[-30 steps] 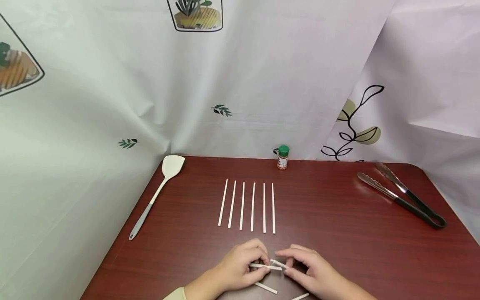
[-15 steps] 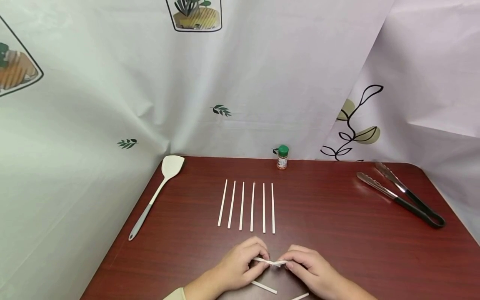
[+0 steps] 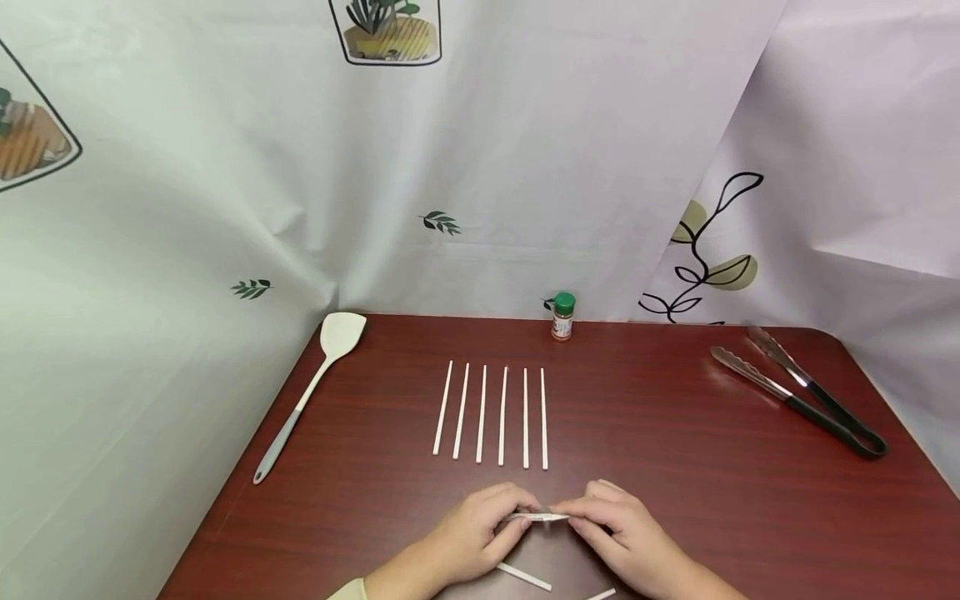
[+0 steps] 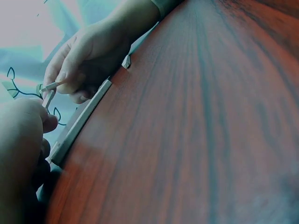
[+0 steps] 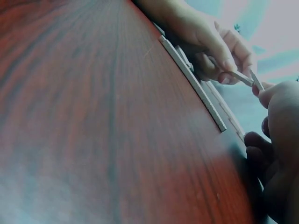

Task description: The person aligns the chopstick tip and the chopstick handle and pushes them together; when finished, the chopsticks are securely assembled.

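Observation:
Both hands meet low in the middle of the head view, above the table. My left hand [image 3: 483,525] pinches a thin pale stick piece [image 5: 242,78] between thumb and fingers. My right hand [image 3: 626,529] pinches another short piece [image 4: 50,87] the same way. Their inner ends meet at an angle in the wrist views, while from the head they look like one nearly straight white line. A loose stick [image 3: 525,577] lies on the table below the left hand, partly hidden by it. Under the right hand shows the end of another stick [image 3: 602,594].
Beyond the hands several white sticks [image 3: 480,414] lie side by side on the dark red table [image 3: 645,400]. A green-capped spice jar [image 3: 562,317] stands at the back edge. To the left lies a white spatula [image 3: 315,383], to the right metal tongs [image 3: 802,392] with black handles.
The two stick pieces, first crossing with their ends apart, have come together and flattened into nearly one line. The hands have stayed close to the same place; the right fingertips reach slightly inward.

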`<state>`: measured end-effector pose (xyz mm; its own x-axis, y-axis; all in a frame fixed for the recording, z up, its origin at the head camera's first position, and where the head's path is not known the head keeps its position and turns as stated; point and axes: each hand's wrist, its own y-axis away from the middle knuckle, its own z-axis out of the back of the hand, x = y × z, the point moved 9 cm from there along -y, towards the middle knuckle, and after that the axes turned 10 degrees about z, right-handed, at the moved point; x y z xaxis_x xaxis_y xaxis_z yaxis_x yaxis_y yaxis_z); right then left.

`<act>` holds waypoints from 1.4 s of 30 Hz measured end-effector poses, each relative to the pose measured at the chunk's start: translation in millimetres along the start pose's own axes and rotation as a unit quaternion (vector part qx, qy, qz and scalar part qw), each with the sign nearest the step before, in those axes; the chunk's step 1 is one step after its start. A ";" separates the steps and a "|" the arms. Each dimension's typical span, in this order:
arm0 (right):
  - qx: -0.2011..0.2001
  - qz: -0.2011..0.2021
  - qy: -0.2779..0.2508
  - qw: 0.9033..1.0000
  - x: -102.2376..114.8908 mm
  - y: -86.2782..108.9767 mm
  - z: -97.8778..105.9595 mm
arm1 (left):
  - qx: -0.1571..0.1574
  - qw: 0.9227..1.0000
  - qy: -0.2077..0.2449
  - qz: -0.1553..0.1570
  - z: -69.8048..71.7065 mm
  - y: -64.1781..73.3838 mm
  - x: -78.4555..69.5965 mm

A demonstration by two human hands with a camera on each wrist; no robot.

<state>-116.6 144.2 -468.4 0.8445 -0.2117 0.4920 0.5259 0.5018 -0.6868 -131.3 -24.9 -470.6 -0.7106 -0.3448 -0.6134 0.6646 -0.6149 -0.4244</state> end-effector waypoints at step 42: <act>-0.076 -0.040 0.039 0.996 -11.2 4.2 4.6 | -0.029 0.996 -0.067 -0.046 0.2 -0.3 -6.6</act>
<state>-124.3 152.6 -474.3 0.8020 -0.3131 0.5087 0.5953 0.3489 -0.7238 -126.8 -22.6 -466.3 -0.7913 -0.3825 -0.4769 0.6043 -0.6074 -0.5156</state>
